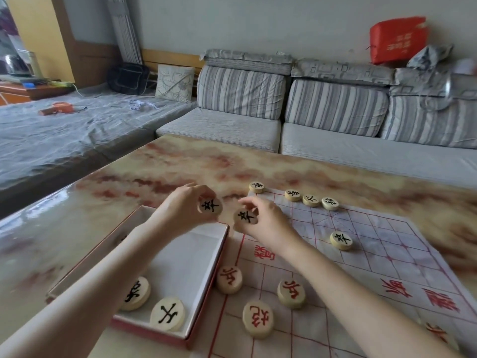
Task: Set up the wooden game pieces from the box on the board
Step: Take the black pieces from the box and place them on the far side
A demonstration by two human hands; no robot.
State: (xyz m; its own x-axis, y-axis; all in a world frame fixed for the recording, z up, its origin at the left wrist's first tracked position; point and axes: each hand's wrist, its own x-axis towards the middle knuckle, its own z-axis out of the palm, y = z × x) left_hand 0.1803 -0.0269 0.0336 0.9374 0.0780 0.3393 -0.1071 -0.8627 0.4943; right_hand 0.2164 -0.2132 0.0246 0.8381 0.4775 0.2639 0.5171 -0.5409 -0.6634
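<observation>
At centre frame, left grip (185,206) pinches one black piece (210,205), right grip (263,224) another (245,217); several placed pieces (340,240) dot the board (374,244), two boxed pieces (167,313) show in the box (185,259). Setup seems early.

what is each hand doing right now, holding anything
left hand: fingers pinch a black-marked piece, held above the box.
right hand: fingers pinch a second black-marked piece, at the board edge.

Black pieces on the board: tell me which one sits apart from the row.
The lone piece right of the right hand, out on the grid; the other four sit in the row along the board's far edge.
</observation>
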